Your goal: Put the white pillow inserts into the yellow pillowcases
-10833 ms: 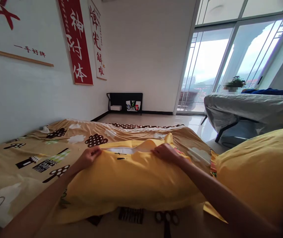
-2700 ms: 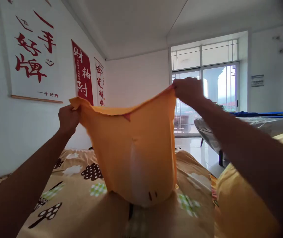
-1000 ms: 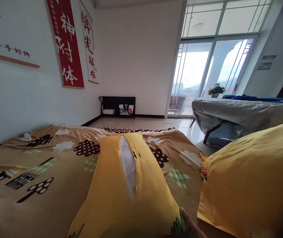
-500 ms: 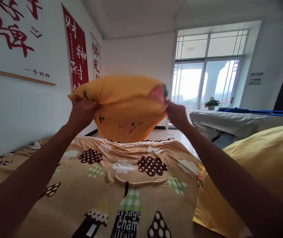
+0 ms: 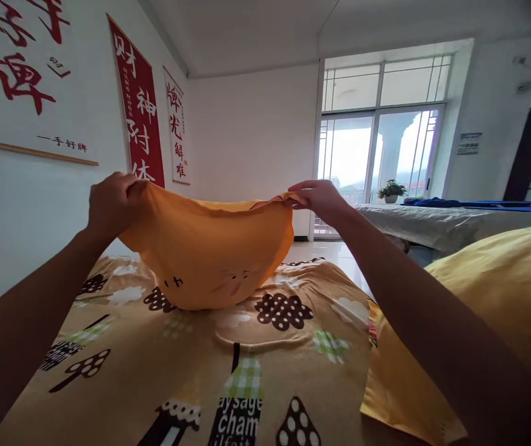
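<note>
An orange pillowcase (image 5: 219, 241) with a printed face-like design and black marks hangs between my two hands, its top edge sagging and its lower part bulging. My left hand (image 5: 114, 201) is closed on its upper left corner. Over at the upper right corner, my right hand (image 5: 320, 199) pinches the cloth between thumb and fingers. The pillowcase's bottom is just over, or touching, the tan blanket (image 5: 265, 371); I cannot tell which. That blanket has brown dotted trees, clouds and lettering.
A yellow pillow-like bundle (image 5: 502, 272) lies at the right, partly behind my right arm. Beyond it stands a plastic-covered table or bed (image 5: 414, 223) with blue cloth (image 5: 446, 203) on top. A potted plant (image 5: 391, 191) is by the window. Scrolls (image 5: 137, 105) hang on the left wall.
The pillowcase has come down from a billowed, raised position and now hangs closer to the blanket. My left hand has moved left and slightly up; my right hand has moved slightly left.
</note>
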Tool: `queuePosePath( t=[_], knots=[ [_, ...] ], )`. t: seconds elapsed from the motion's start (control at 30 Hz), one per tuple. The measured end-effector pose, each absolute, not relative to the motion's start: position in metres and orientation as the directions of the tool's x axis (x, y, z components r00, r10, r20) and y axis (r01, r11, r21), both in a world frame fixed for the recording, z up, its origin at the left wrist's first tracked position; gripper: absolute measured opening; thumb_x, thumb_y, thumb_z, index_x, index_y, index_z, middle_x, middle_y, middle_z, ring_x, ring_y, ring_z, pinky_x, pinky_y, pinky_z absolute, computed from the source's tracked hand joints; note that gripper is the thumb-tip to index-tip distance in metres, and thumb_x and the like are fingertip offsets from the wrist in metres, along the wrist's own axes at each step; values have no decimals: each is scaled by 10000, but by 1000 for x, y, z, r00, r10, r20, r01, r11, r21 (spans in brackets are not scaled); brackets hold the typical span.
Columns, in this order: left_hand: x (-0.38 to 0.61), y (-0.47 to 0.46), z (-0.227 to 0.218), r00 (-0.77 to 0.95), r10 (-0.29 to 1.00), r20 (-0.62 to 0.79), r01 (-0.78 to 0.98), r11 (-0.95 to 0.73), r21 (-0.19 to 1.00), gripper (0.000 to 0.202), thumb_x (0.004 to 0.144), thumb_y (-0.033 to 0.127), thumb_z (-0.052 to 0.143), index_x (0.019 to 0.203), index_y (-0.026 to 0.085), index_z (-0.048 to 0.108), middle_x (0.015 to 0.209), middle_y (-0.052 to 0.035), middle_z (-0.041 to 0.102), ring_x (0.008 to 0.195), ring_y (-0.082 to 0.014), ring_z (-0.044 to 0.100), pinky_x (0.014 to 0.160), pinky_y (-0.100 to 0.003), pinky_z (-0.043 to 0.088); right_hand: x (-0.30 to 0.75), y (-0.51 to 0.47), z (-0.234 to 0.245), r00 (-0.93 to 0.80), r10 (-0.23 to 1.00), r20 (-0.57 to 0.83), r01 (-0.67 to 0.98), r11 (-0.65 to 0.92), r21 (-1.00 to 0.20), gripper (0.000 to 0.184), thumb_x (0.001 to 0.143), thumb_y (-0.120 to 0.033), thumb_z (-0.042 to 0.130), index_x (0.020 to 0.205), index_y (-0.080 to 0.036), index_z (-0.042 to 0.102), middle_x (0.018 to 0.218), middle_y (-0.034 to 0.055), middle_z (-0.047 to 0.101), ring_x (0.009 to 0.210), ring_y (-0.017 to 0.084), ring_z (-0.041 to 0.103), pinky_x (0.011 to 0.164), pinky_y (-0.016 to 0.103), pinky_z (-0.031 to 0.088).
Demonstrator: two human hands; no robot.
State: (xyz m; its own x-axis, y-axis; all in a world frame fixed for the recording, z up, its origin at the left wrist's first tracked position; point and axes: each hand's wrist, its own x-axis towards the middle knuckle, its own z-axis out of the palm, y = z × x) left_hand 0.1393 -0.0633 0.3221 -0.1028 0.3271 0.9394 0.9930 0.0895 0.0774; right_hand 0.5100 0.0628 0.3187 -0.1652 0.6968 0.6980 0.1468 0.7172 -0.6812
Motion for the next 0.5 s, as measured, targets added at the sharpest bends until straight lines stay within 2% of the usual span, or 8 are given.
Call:
queuePosePath(
  t=[0.07, 0.17, 0.23, 0.3, 0.33, 0.4, 0.5],
  knots=[
    [140, -60, 323, -176, 260, 949, 980, -42, 193, 252, 846, 366, 407, 672, 192, 459, 624, 25, 423, 632, -124, 382, 605, -260, 263, 511, 56, 313, -236, 625, 744, 201, 781, -592, 269, 737, -293, 638, 962, -153, 684, 914, 83, 680, 814, 173, 623, 724, 341, 527],
    [141, -54, 321, -243, 207, 948, 954, -127, 272, 231, 837, 347, 433, 664, 196, 461, 574, 43, 403, 588, -109, 370, 579, -244, 277, 507, 48, 306, -303, 493, 815, 541, 793, -279, 417, 709, -385, 702, 1072, -186, 650, 1048, 103, 638, 936, 235, 572, 801, 415, 485],
    [141, -51, 315, -185, 222, 957, 971, -106, 212, 247, 853, 362, 419, 680, 198, 483, 594, 31, 450, 596, -116, 396, 591, -248, 291, 503, 48, 303, -271, 396, 877, 756, 652, -60, 347, 722, -381, 706, 1006, -189, 659, 1083, 124, 603, 995, 275, 528, 817, 435, 448],
    [138, -48, 307, -95, 233, 968, 995, 4, 97, 301, 885, 399, 369, 708, 199, 508, 644, -1, 522, 629, -139, 442, 628, -270, 304, 501, 52, 299, -296, 323, 899, 845, 527, 89, 199, 801, -362, 630, 900, -194, 670, 1120, 127, 578, 1046, 290, 495, 830, 430, 413],
    [136, -46, 303, -49, 244, 968, 996, 84, 29, 334, 900, 410, 334, 720, 198, 518, 679, -22, 558, 657, -155, 467, 655, -287, 307, 499, 55, 297, -334, 325, 885, 853, 503, 137, 172, 837, -346, 585, 861, -199, 671, 1114, 118, 581, 1045, 284, 496, 828, 420, 402],
    [133, -43, 299, 36, 345, 938, 972, 207, -114, 368, 913, 391, 283, 743, 192, 542, 742, -60, 607, 716, -189, 504, 694, -321, 298, 495, 60, 293, -404, 417, 814, 846, 510, 158, 194, 874, -325, 527, 808, -211, 670, 997, 94, 621, 971, 256, 534, 801, 395, 396],
    [140, -41, 314, 79, 621, 779, 958, 168, -232, 285, 848, 356, 378, 741, 192, 585, 719, -52, 623, 734, -205, 522, 675, -333, 275, 487, 64, 307, -404, 559, 724, 852, 519, 75, 210, 867, -324, 536, 738, -210, 657, 724, 60, 613, 819, 225, 578, 771, 381, 404]
  ],
)
